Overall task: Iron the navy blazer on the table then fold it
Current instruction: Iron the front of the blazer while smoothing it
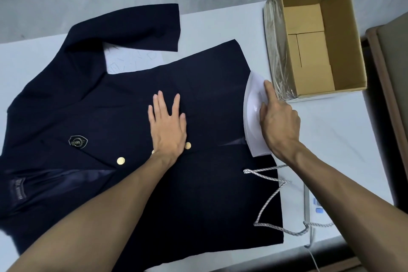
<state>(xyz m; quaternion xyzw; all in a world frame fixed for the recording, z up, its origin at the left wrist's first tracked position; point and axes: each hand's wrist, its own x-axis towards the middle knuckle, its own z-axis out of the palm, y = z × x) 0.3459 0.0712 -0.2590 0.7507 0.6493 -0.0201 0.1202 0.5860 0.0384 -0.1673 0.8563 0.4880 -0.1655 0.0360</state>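
Head view: ironing the navy blazer (110,106) at its hem edge
Pins it mid-front with a flat, straight-fingered left hand (167,123), grips the white iron (254,117) in the curled right hand (280,121) at that edge; may snag the cord (273,196) draped over the blazer's corner, dragging in creases

I count one navy cloth blazer (132,99). On it: three round gold buttons (121,161), one shield-shaped badge (78,141), one left hand (169,127). By its hem: one white plastic iron (251,121), one right hand (279,121), one open brown cardboard box (341,35).
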